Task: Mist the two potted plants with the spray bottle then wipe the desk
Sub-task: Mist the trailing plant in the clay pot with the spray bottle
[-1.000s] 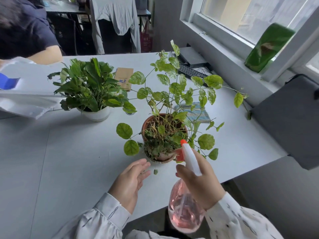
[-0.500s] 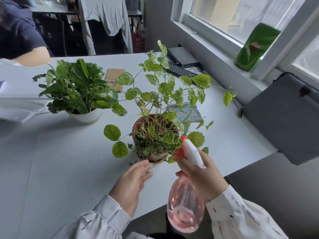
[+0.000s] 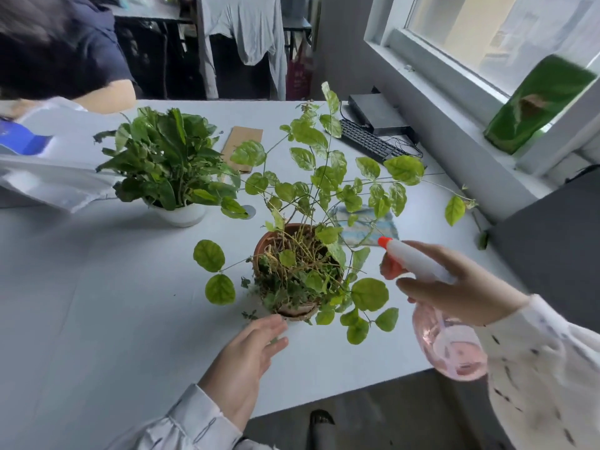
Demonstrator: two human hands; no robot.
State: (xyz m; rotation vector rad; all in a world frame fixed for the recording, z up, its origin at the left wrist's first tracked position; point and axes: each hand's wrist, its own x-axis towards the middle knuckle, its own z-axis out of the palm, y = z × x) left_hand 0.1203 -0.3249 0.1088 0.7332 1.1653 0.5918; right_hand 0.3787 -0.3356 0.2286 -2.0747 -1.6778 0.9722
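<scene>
A: Aiming where?
B: The right hand (image 3: 461, 287) grips the spray bottle (image 3: 451, 352), nozzle pointing left at the terracotta-pot plant (image 3: 298, 264) just beside it; the white-pot plant (image 3: 165, 164) sits farther back-left.
A: And the left hand (image 3: 246, 355)?
B: Flat, fingers relaxed, on the desk (image 3: 97, 303) by that pot.

Window (image 3: 487, 37), white-framed, upper right; daylight entering. Deep white sill (image 3: 454, 92) below it. Grey wall (image 3: 337, 43) to its left. White tabletop (image 3: 81, 303). Grey garment (image 3: 243, 27) hanging at rear. Dark grey floor (image 3: 389, 414) beneath.
</scene>
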